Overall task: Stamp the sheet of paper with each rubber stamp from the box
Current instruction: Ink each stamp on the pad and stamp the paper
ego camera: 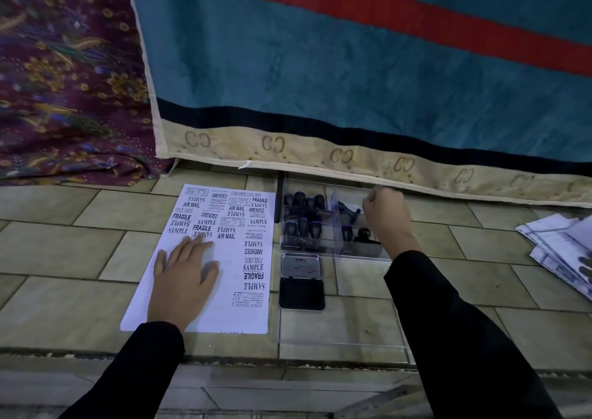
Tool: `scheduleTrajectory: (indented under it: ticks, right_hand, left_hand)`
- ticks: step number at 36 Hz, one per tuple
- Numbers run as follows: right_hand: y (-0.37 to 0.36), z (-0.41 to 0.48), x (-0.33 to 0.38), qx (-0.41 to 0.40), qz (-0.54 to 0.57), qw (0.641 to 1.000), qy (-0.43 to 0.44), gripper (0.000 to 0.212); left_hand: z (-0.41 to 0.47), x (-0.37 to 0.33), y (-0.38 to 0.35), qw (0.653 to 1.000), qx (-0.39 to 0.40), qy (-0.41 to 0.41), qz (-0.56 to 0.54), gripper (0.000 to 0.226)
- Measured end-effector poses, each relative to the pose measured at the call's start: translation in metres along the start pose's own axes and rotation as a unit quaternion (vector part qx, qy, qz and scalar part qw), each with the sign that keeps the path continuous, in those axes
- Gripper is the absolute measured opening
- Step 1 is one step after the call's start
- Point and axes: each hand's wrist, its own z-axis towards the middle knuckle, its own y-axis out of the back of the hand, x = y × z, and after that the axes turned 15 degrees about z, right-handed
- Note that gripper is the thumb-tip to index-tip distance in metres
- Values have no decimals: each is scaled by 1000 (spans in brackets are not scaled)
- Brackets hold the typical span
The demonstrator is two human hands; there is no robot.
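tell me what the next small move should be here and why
Probably lift the tilted stamp out of the clear box with the right hand and take it to the open ink pad. That hand is curled over the box right by the stamp, though the grip itself is unclear, and the left hand lies flat on the paper.

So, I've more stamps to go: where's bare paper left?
On the sheet, bare paper surrounds the left hand: between it and the right-edge column of prints, and across the lower left. Top third and right edge: crowded.
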Motion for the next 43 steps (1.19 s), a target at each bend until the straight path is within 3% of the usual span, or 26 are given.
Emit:
scheduleTrajectory:
  ticks: [4, 7, 13, 17, 24, 28, 33, 38, 43]
  right_hand:
    - [-13, 15, 9, 36, 31, 999, 3, 19]
    - [-25, 21, 16, 98, 0, 995, -36, 26]
    - [-46, 24, 23, 135, -46, 989, -41, 12]
    - [-47, 28, 27, 159, -90, 983, -33, 23]
    - [-43, 33, 20, 130, -97, 986, 25, 18]
    - [-43, 29, 18, 110, -98, 988, 48, 26]
    - [-32, 21, 9, 8, 59, 997, 46, 24]
    - [-4, -17, 25, -108, 223, 966, 77, 23]
    - [5, -81, 49, -57, 332, 939, 62, 33]
  left_hand:
    - [0, 0, 0, 1000, -2, 1, -1, 52]
    - [0, 0, 1, 1000, -1, 1, -2, 53]
    - [0, 0, 1, 1000, 0, 5, -11, 54]
    - [0, 1, 0, 1000, 4, 7, -10, 60]
    - [1, 1, 0, 1000, 3, 9, -5, 59]
    - [1, 1, 1, 1000, 0, 6, -2, 58]
    - [2, 2, 0, 1000, 2, 3, 2, 45]
    - [2, 0, 0, 1000, -2, 3, 5, 40]
    - [1, -1, 1, 1000, 0, 5, 7, 39]
